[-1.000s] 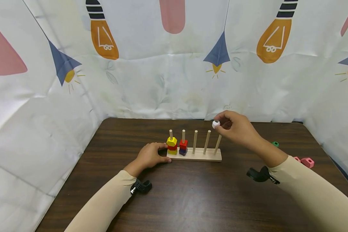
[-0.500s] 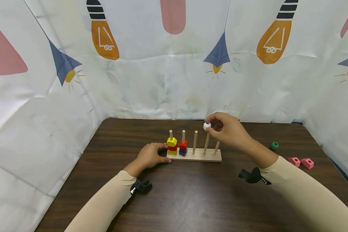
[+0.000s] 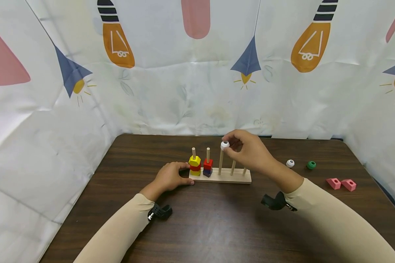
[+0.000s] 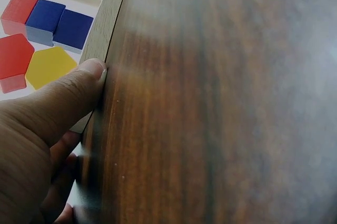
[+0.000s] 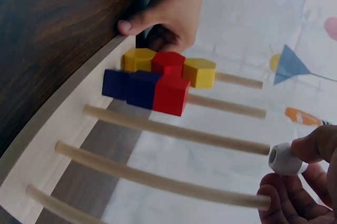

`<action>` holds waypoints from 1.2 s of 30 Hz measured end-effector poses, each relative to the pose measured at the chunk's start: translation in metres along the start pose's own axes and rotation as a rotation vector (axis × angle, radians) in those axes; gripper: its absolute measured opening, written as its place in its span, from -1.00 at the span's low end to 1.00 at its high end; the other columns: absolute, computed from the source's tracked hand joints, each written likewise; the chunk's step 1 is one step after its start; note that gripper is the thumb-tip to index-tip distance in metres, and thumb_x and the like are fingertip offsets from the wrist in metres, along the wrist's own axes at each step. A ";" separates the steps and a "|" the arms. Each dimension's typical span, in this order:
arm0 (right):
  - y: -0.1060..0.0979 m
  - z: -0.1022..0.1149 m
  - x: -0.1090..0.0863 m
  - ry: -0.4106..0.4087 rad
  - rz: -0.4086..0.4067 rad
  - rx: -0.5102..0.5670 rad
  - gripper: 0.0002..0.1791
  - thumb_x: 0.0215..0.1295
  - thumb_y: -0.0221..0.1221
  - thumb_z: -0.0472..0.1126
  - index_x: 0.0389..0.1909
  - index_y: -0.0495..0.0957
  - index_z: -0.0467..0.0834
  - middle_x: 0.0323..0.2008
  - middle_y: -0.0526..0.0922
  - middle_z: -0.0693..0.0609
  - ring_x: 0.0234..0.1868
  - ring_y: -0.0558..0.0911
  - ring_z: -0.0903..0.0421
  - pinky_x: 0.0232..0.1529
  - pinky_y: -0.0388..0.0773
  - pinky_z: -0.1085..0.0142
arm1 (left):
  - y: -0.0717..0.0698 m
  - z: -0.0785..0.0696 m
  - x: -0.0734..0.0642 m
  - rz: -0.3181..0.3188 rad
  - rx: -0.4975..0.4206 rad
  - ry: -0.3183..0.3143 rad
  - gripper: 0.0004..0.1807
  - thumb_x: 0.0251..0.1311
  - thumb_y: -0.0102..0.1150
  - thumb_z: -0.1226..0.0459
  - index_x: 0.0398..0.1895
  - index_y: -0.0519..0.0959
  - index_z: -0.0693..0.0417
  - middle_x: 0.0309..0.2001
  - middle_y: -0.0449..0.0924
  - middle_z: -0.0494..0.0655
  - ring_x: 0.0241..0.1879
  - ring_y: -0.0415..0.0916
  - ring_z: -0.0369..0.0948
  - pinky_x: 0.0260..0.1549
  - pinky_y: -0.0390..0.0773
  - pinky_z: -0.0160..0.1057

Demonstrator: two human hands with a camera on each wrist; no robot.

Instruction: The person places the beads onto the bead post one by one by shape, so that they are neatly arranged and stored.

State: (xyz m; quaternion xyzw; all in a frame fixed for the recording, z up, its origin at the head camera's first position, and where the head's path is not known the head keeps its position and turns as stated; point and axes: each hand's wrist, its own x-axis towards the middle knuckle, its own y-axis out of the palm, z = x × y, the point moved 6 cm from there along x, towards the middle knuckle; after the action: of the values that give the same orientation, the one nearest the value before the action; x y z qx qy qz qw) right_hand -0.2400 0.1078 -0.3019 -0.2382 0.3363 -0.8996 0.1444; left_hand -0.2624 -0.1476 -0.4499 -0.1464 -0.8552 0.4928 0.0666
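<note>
A wooden peg stand (image 3: 232, 179) with a row of upright pegs sits on the table. My left hand (image 3: 170, 177) holds its left end, the thumb (image 4: 87, 79) against the front edge of the base. Yellow and red blocks (image 5: 168, 65) fill the first peg's lower part; on the second are two dark blue blocks and a red block (image 5: 172, 95). Between thumb and fingers my right hand (image 3: 250, 151) pinches a white bead (image 5: 284, 159) at the tip of the bare middle peg (image 5: 179, 133), hole facing the peg. The two right pegs are bare.
On the right side of the dark wooden table (image 3: 210, 226) lie another white bead (image 3: 290, 163), a green bead (image 3: 311, 165) and two pink blocks (image 3: 349, 185). A patterned white cloth (image 3: 197, 95) hangs behind the table.
My right hand has moved left with the white bead, from above the rightmost peg to the middle peg. The other white bead has come into sight. My left hand has stayed still.
</note>
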 end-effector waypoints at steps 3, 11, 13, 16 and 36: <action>0.004 0.003 0.001 -0.003 0.003 0.011 -0.73 0.32 0.34 -0.32 0.02 0.63 -0.19 -0.09 0.67 0.01 -0.16 0.68 0.10 -0.08 0.63 0.15 | 0.001 0.000 0.000 0.001 -0.002 0.000 -0.30 -0.02 0.60 -0.09 0.20 0.68 -0.05 0.22 0.63 -0.02 0.23 0.53 0.05 0.17 0.48 0.13; 0.012 0.009 0.002 0.023 -0.007 -0.005 -0.74 0.34 0.31 -0.35 0.02 0.62 -0.18 -0.09 0.67 0.03 -0.15 0.69 0.11 -0.09 0.64 0.18 | 0.001 0.001 -0.001 0.001 -0.010 0.001 -0.30 -0.02 0.60 -0.08 0.21 0.67 -0.03 0.21 0.63 -0.02 0.23 0.53 0.05 0.17 0.47 0.13; 0.013 0.010 0.002 0.022 -0.011 -0.013 -0.74 0.34 0.30 -0.35 0.02 0.62 -0.19 -0.09 0.66 0.02 -0.16 0.69 0.11 -0.09 0.64 0.18 | 0.001 0.001 -0.001 0.001 -0.010 0.001 -0.30 -0.02 0.60 -0.08 0.21 0.67 -0.03 0.21 0.64 -0.03 0.23 0.53 0.05 0.17 0.48 0.13; 0.013 0.010 0.003 0.025 -0.020 -0.022 -0.76 0.34 0.30 -0.34 0.01 0.62 -0.19 -0.11 0.67 0.02 -0.17 0.69 0.11 -0.10 0.64 0.18 | 0.002 0.001 -0.001 0.000 -0.013 -0.001 -0.30 -0.02 0.60 -0.08 0.21 0.68 -0.04 0.22 0.63 -0.03 0.23 0.53 0.04 0.17 0.47 0.13; 0.026 -0.009 -0.008 0.058 -0.101 -0.005 -0.77 0.34 0.33 -0.30 -0.02 0.62 -0.17 -0.15 0.65 0.03 -0.18 0.63 0.11 -0.15 0.60 0.17 | 0.001 0.003 0.000 -0.006 -0.009 0.003 -0.29 -0.02 0.59 -0.11 0.21 0.68 -0.05 0.22 0.63 -0.02 0.22 0.53 0.07 0.18 0.46 0.15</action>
State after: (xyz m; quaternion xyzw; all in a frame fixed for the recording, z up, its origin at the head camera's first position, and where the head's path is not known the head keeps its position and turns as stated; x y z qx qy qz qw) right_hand -0.2349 0.0968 -0.3281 -0.2289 0.3301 -0.9115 0.0885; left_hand -0.2630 -0.1491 -0.4524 -0.1448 -0.8577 0.4886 0.0685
